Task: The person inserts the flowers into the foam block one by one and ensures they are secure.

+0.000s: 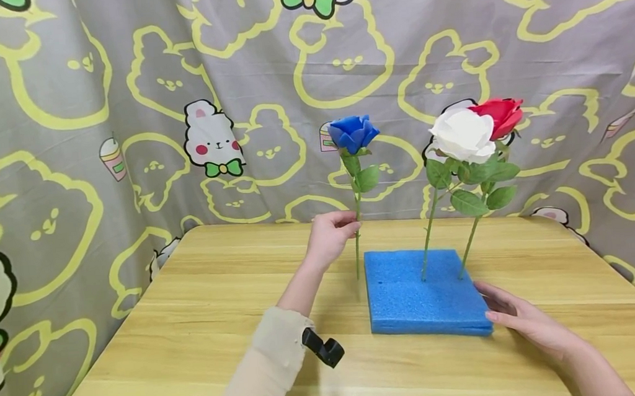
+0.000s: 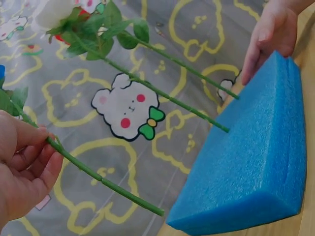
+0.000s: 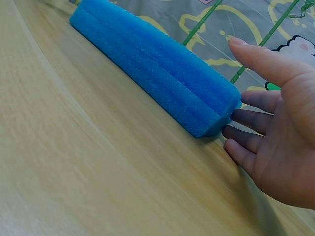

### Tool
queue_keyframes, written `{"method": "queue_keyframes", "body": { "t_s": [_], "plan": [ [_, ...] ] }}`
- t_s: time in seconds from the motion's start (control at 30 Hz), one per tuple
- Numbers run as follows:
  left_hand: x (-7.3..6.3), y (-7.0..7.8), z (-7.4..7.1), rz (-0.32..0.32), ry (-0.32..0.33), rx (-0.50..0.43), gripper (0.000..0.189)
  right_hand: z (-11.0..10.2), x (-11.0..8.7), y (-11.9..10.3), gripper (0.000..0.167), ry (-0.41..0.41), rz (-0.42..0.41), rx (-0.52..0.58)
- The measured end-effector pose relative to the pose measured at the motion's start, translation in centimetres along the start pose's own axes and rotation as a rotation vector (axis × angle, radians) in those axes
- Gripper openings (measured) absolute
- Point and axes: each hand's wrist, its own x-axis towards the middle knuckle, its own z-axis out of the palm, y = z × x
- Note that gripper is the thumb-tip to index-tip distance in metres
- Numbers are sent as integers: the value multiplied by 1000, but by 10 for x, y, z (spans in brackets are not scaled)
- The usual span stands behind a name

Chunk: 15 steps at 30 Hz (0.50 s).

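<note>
My left hand [image 1: 332,237] pinches the green stem of a blue artificial rose [image 1: 354,134], held nearly upright beside the left edge of a blue foam block [image 1: 420,298]. In the left wrist view the stem's lower end [image 2: 156,210] hangs free, apart from the foam. A white rose [image 1: 462,135] and a red rose [image 1: 498,116] stand with their stems stuck in the block, the white one partly covering the red. At the block's right side is my right hand [image 1: 529,321], its fingers extended and the fingertips against the foam's end in the right wrist view [image 3: 275,123].
The block lies flat on a light wooden table [image 1: 194,332]. Behind the table hangs a grey curtain [image 1: 263,72] with yellow bear outlines. A black wrist camera mount [image 1: 324,348] sticks out from my left sleeve.
</note>
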Motion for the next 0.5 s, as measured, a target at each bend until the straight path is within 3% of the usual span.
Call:
{"method": "queue_keyframes", "body": {
  "t_s": [0.33, 0.5],
  "plan": [
    [2, -3, 19, 80, -29, 56, 19, 0, 0, -1, 58, -1, 0, -4],
    [2, -5, 26, 86, -39, 52, 17, 0, 0, -1, 59, -4, 4, 1]
  ]
}}
